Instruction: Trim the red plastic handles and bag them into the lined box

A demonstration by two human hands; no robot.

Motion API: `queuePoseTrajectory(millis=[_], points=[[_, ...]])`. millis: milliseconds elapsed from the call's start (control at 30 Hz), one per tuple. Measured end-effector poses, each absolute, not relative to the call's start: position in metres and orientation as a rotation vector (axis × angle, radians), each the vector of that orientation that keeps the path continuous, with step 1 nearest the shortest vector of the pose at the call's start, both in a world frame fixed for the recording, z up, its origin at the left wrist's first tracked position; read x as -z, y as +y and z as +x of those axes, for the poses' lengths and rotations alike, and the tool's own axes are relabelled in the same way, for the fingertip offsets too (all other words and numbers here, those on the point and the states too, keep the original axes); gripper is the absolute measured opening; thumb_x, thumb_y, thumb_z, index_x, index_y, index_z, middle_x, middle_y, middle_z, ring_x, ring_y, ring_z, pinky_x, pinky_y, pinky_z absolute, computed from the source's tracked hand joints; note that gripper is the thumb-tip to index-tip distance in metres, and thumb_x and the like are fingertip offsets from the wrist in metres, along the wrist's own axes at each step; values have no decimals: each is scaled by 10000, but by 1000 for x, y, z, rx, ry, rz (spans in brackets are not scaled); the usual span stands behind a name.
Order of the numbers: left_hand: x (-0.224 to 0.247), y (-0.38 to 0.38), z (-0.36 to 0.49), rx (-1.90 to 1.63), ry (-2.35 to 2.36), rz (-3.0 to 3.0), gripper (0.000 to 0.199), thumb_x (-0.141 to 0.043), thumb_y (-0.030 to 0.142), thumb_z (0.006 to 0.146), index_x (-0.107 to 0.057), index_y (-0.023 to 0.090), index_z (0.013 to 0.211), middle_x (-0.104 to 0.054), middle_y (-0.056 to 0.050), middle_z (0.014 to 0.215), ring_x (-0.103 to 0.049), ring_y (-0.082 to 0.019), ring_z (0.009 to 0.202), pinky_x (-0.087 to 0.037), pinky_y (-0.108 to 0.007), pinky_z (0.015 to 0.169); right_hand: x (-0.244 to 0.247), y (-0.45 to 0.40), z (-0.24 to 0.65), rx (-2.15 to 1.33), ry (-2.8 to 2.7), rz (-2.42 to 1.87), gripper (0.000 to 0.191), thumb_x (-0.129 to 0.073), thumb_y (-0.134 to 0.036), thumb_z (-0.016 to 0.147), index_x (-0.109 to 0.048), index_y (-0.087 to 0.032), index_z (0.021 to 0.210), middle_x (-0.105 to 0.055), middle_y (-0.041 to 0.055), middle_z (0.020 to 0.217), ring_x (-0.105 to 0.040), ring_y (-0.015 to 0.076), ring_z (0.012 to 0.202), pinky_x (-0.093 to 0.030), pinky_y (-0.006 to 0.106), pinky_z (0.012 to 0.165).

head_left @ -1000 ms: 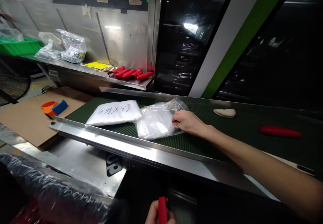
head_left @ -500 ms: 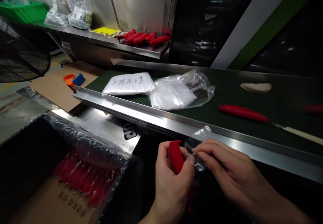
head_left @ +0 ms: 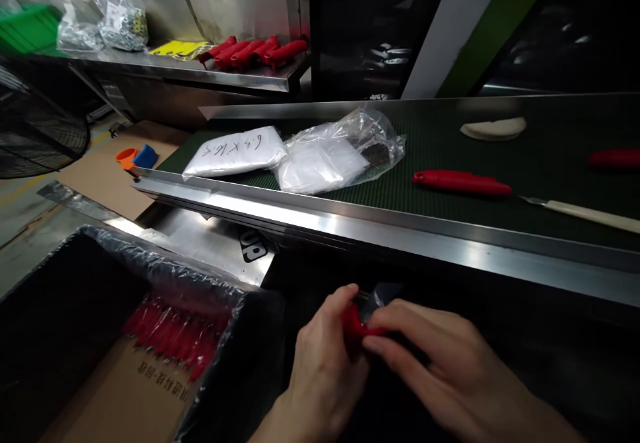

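My left hand point(head_left: 325, 356) is closed around a red plastic handle point(head_left: 351, 323), most of it hidden by the fingers. The thumb and forefinger of my right hand point(head_left: 430, 356) pinch the near end of the same handle. A small clear plastic bag point(head_left: 383, 296) shows just behind my right fingertips; how far it covers the handle cannot be made out. Both hands are in front of the conveyor's metal edge point(head_left: 350, 225), low in the view.
On the green conveyor belt point(head_left: 430, 213) lie a white packet point(head_left: 235, 152), a clear bag of white sleeves point(head_left: 325, 163), a red-handled tool point(head_left: 463, 182) and a cream piece point(head_left: 493, 128). At left stands a lined black bin point(head_left: 240, 336) with bagged red items point(head_left: 175, 333). Red handles point(head_left: 250, 53) line the shelf.
Both hands have moved lower and turned the red handle. My right fingers have shifted from the clear bag onto the handle's end. The view has tilted, so the belt appears higher.
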State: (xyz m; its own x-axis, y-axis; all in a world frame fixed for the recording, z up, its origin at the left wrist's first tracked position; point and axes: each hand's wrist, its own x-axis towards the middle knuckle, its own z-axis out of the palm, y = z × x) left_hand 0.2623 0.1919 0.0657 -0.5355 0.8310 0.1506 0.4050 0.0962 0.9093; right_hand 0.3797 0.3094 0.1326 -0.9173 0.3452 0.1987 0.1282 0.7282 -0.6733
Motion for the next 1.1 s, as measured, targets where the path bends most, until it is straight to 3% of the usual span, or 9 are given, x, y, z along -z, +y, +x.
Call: queuePoseTrajectory(millis=[100,200,300,500,633,800,933,1100], points=[[-59,195,254,-1404,1902,814,539,-594,89,737,-424,274,1214,-603,23,901,-576,-137,768,-445,-264,723,-123,301,391,-843,-2563,-444,226,-539,-403,945,-665,-216,956,-667,34,815,-652,140,725,-547,210,645],[-53,201,244,-1406,1840,605,186,-591,201,803,-484,208,955,-541,33,753,-506,-113,660,-405,-230,617,-115,297,401,-757,-2518,-444,263,-571,-448,921,-690,-218,970,-683,48,848,-673,159,765,-570,226,684],[-54,204,243,-1396,1791,492,161,-622,287,807,-507,177,786,-517,23,690,-466,-98,601,-357,-218,554,-110,300,413,-695,-2484,-434,243,-592,-415,913,-697,-220,1012,-697,55,896,-690,171,801,-584,231,719],[-70,204,257,-1373,1632,454,231,-624,362,833,-586,135,845,-562,-2,697,-522,-100,597,-406,-217,586,-101,306,440,-523,-2471,-352,242,-585,-132,898,-662,-186,1121,-704,54,1037,-699,149,902,-572,195,833],[-68,200,259,-1393,1636,508,229,-589,372,879,-593,143,877,-581,-18,778,-533,-111,648,-445,-239,638,-101,311,441,-440,-2502,-103,232,-478,-48,929,-671,-120,1037,-716,78,1024,-679,134,983,-541,195,908],[-57,189,267,-1415,1777,765,140,-587,270,904,-642,170,824,-589,-34,843,-535,-142,774,-415,-254,710,-100,323,439,-478,-2564,128,305,-399,-36,929,-678,-125,1014,-733,63,986,-696,144,921,-576,245,795],[-49,182,279,-1532,1861,844,138,-509,228,949,-620,192,877,-577,-30,871,-544,-143,787,-425,-263,727,-79,307,437,-595,-2395,-264,191,-598,-80,859,-665,-175,1010,-733,23,911,-709,140,824,-592,232,763],[-38,181,287,-1664,1939,797,82,-529,207,938,-606,198,910,-605,-32,914,-589,-159,840,-466,-278,764,-58,263,414,-723,-2101,-953,80,-643,-234,897,-642,-184,958,-741,30,784,-717,176,631,-590,179,542]])
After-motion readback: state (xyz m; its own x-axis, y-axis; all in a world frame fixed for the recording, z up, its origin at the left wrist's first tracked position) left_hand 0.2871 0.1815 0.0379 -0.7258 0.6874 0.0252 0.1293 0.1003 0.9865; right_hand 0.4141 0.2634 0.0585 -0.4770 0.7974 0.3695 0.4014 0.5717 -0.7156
